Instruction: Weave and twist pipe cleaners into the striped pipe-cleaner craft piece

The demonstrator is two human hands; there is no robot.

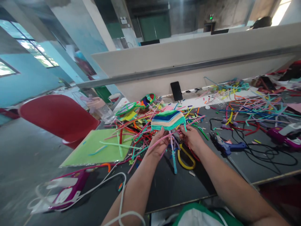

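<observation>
Between my two hands is a striped pipe-cleaner piece [168, 120] with bands of green, blue, cream and teal. My left hand [159, 142] is closed at its lower left edge, with a pink pipe cleaner [162, 139] lying across the fingers. At the lower right edge, my right hand [190, 135] pinches the piece near a hanging teal end. Below the piece hangs a stem wrapped in pink and blue [174, 157]. Yellow-handled scissors [186, 158] lie on the dark table just under my hands; their blades are hidden.
Loose pipe cleaners [141, 131] heap behind my hands. A glue gun [229, 147] with black cables lies to the right. Left are a green sheet pack [94, 147], a purple power strip [68, 191] and a clear bottle [100, 108]. A phone [176, 91] leans on the partition [150, 84].
</observation>
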